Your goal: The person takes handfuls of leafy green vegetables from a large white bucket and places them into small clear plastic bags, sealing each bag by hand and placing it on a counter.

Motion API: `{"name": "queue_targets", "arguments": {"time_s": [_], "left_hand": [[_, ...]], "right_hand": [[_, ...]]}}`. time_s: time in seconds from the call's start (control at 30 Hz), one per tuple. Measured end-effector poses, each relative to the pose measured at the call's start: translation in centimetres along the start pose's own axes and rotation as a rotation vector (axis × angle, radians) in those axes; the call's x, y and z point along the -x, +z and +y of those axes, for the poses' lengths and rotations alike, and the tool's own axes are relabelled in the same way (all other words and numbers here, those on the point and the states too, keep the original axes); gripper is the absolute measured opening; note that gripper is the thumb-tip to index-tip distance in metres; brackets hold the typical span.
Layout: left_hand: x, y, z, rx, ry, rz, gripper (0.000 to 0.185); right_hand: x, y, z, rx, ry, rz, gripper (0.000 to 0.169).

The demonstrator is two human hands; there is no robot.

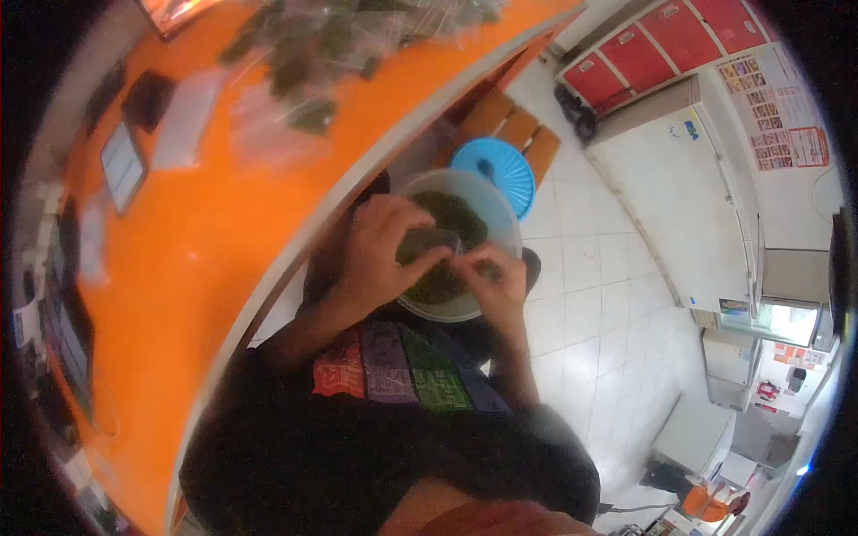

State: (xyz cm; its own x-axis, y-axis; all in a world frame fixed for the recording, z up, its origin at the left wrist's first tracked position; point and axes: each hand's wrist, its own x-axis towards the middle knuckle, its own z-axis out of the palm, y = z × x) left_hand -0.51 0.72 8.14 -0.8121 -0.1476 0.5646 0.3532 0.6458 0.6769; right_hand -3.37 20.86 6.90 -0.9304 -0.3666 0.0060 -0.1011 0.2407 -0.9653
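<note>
A round translucent plastic tub (501,213) rests at my lap, holding a loose dark green leafy material (462,211). My left hand (379,251) holds a small clear plastic bag (429,242) over the tub, thumb along its near side. The bag looks dark, and its contents are too blurred to make out. At the bag's right edge, my right hand (501,276) has its thumb and fingertips pinched together, seemingly on the plastic. Both hands partly hide the tub's inside.
Left is an orange table (201,268) with filled clear bags (322,47), flat plastic bags (268,127) and a phone (123,167). A blue lid (503,175) lies on a slatted wooden bench (536,137). A white refrigerator (670,174) and a person (704,502) are at right.
</note>
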Motion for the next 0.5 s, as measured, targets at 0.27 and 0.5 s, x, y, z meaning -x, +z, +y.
{"name": "queue_targets", "arguments": {"time_s": [0.27,0.5], "left_hand": [[1.5,1.0,-2.3,0.465,-0.067,-0.554,0.023],[2.7,1.3,-3.1,0.013,0.158,-0.611,0.019]], "right_hand": [[0.3,0.6,-0.9,-0.194,0.086,-0.157,0.006],[1.0,1.7,1.7,0.551,-0.25,-0.054,0.011]]}}
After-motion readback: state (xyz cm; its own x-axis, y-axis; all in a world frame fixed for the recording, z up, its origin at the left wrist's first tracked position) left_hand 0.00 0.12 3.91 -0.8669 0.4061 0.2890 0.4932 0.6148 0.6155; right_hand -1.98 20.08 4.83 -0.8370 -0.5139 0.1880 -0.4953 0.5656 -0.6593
